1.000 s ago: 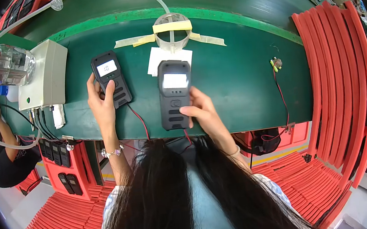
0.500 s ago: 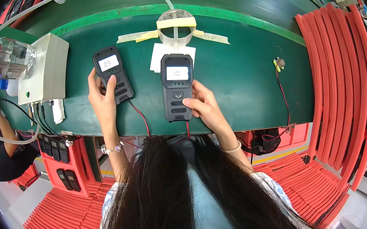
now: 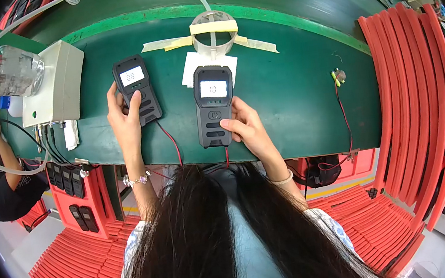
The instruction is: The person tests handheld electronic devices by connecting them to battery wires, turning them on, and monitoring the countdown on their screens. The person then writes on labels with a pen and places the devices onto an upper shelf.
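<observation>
My left hand [image 3: 125,115] is closed round the lower left side of a black handheld meter [image 3: 138,96], thumb near its button; its lit screen reads 08. In my right hand [image 3: 247,127] is a second black meter [image 3: 214,109], gripped at its lower right side, its screen showing 10. A red and black wire runs from the bottom of each meter toward the table edge. Just beyond the second meter lies white paper [image 3: 189,72], partly covered by it. Behind that stands a clear round cup [image 3: 215,45] with yellow tape and a tube.
A white box [image 3: 57,84] with cables and a clear bottle [image 3: 11,73] stand at the left. Wires with a small part [image 3: 339,77] lie on the right of the green table [image 3: 296,107]. Red trays [image 3: 413,104] are stacked at the right. Another person's arm [image 3: 4,146] shows far left.
Since the first frame, the view has shifted slightly and the right meter has moved a little up and right. The left screen went from 10 through 09 to 08.
</observation>
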The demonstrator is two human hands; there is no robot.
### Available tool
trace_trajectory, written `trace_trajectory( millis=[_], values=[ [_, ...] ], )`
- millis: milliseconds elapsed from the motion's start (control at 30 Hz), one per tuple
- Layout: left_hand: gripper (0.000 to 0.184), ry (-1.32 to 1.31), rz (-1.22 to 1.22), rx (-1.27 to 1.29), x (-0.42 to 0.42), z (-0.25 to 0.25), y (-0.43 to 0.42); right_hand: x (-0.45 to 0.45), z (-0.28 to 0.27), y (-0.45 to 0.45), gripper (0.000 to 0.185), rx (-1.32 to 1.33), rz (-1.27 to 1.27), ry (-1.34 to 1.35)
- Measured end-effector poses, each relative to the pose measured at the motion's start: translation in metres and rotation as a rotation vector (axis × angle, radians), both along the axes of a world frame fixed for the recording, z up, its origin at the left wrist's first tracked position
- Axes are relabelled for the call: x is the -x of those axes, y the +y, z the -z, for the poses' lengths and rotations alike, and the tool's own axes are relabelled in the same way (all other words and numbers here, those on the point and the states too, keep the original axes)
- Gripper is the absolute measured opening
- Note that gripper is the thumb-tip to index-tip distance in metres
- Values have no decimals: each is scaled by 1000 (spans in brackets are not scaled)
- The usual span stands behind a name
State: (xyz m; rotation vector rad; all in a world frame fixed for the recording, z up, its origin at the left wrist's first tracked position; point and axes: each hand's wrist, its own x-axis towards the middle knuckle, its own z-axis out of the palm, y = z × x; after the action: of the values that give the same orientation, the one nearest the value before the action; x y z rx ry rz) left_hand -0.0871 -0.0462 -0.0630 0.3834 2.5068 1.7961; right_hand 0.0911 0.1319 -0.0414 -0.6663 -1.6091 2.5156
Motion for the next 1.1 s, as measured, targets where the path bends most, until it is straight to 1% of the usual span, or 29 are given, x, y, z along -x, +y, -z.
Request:
trace_trajectory(
  millis=[200, 333, 400, 533, 600, 1067, 1100],
  values=[
    [49, -22, -10, -34, -1, -2, 2, -1, 4, 1, 46, 11, -11, 9],
    [49, -8, -3, -9, 1, 2, 0, 0, 3, -1, 46, 28, 0, 20],
    [50, -19, -1, -52, 0, 2, 1, -1, 3, 0, 46, 24, -3, 20],
    [50, -10, 5, -21, 2, 4, -1, 0, 4, -1, 45, 26, -4, 17],
    [50, -13, 0, -58, 1, 4, 0, -1, 4, 0, 45, 21, -10, 16],
    [51, -7, 7, -24, 3, 7, -3, 0, 1, 0, 43, 7, -9, 10],
    [51, 3, 9, -11, 3, 8, -3, 0, 1, 0, 36, 29, -14, 18]
  ],
)
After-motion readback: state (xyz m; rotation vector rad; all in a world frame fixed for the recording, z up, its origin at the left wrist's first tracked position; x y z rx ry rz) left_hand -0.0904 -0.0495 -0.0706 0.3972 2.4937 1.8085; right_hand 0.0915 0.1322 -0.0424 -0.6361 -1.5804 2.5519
